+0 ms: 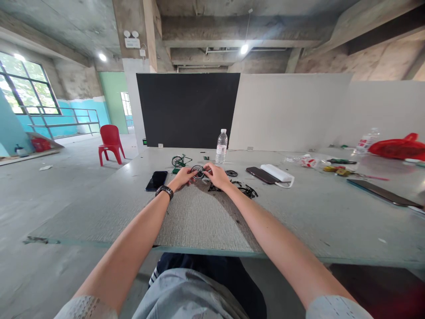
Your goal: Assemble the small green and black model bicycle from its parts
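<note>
Under rough concrete beams (239,30), the fingers of our left hand (182,177) and right hand (216,174) grasp one spoked wheel (198,172), toward the grained worktop (109,217)'s far edge.

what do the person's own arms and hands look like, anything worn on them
The left hand and right hand are ungloved, the forearms bare. Only the left wears a black watch-like band at the wrist. Short light-grey sleeves carry small dash-like marks.

Grey shirt (189,292), dark trousers (247,277), black wristband (165,190).
From my remote seat I see small dark dashes on the short sleeves (86,308), white stripes (153,275) on one trouser side, and the band circling the left wrist (172,184).
</note>
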Demonstrator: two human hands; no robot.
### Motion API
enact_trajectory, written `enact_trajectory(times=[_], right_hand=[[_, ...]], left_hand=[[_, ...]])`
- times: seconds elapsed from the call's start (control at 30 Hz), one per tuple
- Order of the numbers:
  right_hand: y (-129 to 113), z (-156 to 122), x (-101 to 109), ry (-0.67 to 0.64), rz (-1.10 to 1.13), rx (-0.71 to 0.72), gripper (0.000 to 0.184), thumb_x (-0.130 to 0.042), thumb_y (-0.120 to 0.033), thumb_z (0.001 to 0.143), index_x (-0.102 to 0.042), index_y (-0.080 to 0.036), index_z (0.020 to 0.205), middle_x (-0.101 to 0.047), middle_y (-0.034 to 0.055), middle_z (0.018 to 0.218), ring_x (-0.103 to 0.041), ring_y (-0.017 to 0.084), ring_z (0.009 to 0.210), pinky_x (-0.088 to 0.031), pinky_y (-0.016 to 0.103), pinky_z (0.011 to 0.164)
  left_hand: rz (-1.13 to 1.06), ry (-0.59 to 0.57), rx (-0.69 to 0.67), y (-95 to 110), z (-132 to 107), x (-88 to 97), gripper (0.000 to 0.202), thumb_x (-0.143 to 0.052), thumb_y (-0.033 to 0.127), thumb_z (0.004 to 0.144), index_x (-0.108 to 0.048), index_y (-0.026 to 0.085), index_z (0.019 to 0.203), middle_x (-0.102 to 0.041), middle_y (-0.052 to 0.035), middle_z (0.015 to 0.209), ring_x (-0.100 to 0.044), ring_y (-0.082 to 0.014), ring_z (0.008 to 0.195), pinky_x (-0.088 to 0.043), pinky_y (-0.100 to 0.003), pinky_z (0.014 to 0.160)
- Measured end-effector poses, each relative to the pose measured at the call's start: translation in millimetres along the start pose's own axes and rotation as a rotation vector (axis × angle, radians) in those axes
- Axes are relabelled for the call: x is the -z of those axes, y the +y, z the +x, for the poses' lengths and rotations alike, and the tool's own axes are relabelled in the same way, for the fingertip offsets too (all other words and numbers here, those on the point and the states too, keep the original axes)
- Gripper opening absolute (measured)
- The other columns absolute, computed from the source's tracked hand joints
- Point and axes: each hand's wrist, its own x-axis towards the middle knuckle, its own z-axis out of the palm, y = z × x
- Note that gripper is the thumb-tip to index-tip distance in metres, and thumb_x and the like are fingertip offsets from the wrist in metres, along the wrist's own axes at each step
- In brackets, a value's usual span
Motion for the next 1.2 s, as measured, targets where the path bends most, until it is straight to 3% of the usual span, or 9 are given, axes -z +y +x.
enact_trajectory(times=[0.2, 0.43, 0.57, 1.0, 1.2], right_hand=[[1.5, 0.0, 1.3, -0.003, 0.008, -0.035, 0.008, -0.066, -0.02, 0.095, -0.064, -0.024, 0.101, -0.078, 0.0042, 0.096, -0.072, 0.022, 0.089, -0.05, 0.033, 0.079], [0.3, -0.5, 2.7, 0.001, -0.033, -0.061, 0.004, -0.065, -0.022, 0.095, -0.066, -0.025, 0.098, -0.077, 0.0026, 0.089, -0.069, 0.022, 0.082, -0.044, 0.031, 0.072], [0.5, 0.4, 1.6, -0.006, -0.037, -0.054, 0.003, -0.063, -0.024, 0.096, -0.065, -0.024, 0.097, -0.075, 0.0032, 0.087, -0.066, 0.021, 0.078, -0.043, 0.03, 0.069], [4.4, 3.5, -6.0, -0.05, -0.047, -0.007, 0.004, -0.066, -0.021, 0.095, -0.066, -0.02, 0.091, -0.071, 0.0047, 0.093, -0.062, 0.017, 0.078, -0.042, 0.028, 0.07], [2.7, 3.1, -6.4, -0.066, -0.057, -0.004, 0.012, -0.069, -0.028, 0.096, -0.068, -0.018, 0.09, -0.069, 0.0068, 0.098, -0.064, 0.017, 0.08, -0.044, 0.029, 0.071]], left_hand=[[0.036, -0.011, -0.026, 3.2, -2.6, -1.9, 0.02, -0.063, 0.029, 0.1, -0.066, 0.013, 0.088, -0.072, -0.0054, 0.086, -0.06, -0.007, 0.056, -0.036, -0.015, 0.042], [0.097, -0.016, -0.06, 0.2, -0.1, -2.3, 0.025, -0.063, 0.034, 0.098, -0.066, 0.014, 0.083, -0.067, -0.0023, 0.07, -0.058, -0.0091, 0.053, -0.036, -0.017, 0.042], [0.105, -0.016, -0.058, -1.0, 0.7, -2.1, 0.026, -0.063, 0.035, 0.099, -0.067, 0.014, 0.085, -0.071, -0.0046, 0.078, -0.061, -0.0093, 0.056, -0.037, -0.017, 0.042], [0.076, 0.02, -0.006, 2.5, -1.0, -2.9, 0.023, -0.06, 0.03, 0.102, -0.063, 0.015, 0.084, -0.065, -0.0017, 0.067, -0.059, -0.0093, 0.053, -0.036, -0.018, 0.041], [0.058, 0.023, 0.004, 0.9, 0.2, -2.3, 0.023, -0.059, 0.029, 0.103, -0.063, 0.015, 0.086, -0.064, -0.0011, 0.065, -0.059, -0.009, 0.051, -0.037, -0.017, 0.042]])
